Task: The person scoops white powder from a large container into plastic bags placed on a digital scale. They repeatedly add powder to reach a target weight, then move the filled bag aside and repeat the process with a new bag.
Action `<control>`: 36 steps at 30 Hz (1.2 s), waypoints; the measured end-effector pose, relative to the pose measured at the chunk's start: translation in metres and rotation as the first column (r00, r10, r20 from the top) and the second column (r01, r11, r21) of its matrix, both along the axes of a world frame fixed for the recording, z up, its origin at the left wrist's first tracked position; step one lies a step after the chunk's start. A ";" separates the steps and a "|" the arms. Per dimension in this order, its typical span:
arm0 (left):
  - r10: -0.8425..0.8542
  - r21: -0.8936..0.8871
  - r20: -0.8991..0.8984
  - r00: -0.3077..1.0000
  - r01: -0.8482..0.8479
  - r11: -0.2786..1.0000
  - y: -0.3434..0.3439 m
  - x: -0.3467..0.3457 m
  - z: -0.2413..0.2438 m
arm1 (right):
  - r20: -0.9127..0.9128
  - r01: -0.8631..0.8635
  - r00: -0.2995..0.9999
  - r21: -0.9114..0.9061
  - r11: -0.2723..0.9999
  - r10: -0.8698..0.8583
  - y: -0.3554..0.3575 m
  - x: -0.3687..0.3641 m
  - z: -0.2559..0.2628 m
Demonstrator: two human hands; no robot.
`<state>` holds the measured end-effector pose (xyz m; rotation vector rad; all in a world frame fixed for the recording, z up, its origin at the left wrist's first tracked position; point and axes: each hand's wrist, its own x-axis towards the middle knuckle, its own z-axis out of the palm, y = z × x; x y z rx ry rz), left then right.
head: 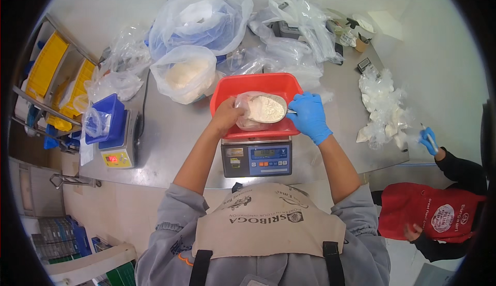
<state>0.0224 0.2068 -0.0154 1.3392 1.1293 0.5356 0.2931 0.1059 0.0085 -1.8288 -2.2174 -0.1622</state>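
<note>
My bare left hand point(228, 114) grips the edge of a clear plastic bag point(242, 104) over a red plastic tray point(255, 80). In my blue-gloved right hand point(310, 114) is the handle of a metal scoop point(287, 111). White powder, looking like flour point(266, 108), fills the scoop, whose front lies at the bag's mouth. How far the scoop reaches into the bag I cannot tell. The tray rests on a digital scale point(256, 162) with a blue panel. Behind it on the left stands an open plastic-lined container of white powder point(186, 74).
A blue bin point(104, 119) sits on a second scale point(118, 156) at the left. Large plastic bags point(199, 22) crowd the back. Small filled bags point(381, 111) lie at the right of the steel table point(174, 142), near a co-worker's gloved hand point(428, 140) holding a pen. Shelving stands far left.
</note>
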 end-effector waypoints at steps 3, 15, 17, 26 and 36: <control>0.098 0.204 -0.032 0.995 -0.090 0.975 -0.010 -0.007 0.001 | -0.088 -0.037 0.995 0.066 0.997 0.042 -0.008 0.014 0.004; 0.166 0.268 0.280 0.946 -0.243 0.932 -0.027 -0.056 0.051 | -0.481 0.087 0.877 0.187 0.979 0.014 -0.086 0.059 0.024; 0.175 0.264 0.279 0.944 -0.250 0.932 -0.028 -0.058 0.049 | -0.510 0.151 0.859 0.166 0.974 -0.046 -0.094 0.059 0.026; 0.120 0.466 0.010 0.993 -0.111 0.878 -0.027 -0.022 0.044 | -0.384 0.106 0.923 0.169 0.980 -0.034 -0.079 0.047 0.034; -0.040 0.168 -0.306 0.951 0.095 0.981 0.011 0.009 -0.018 | -0.109 0.036 0.994 0.093 0.995 -0.026 -0.040 0.014 0.014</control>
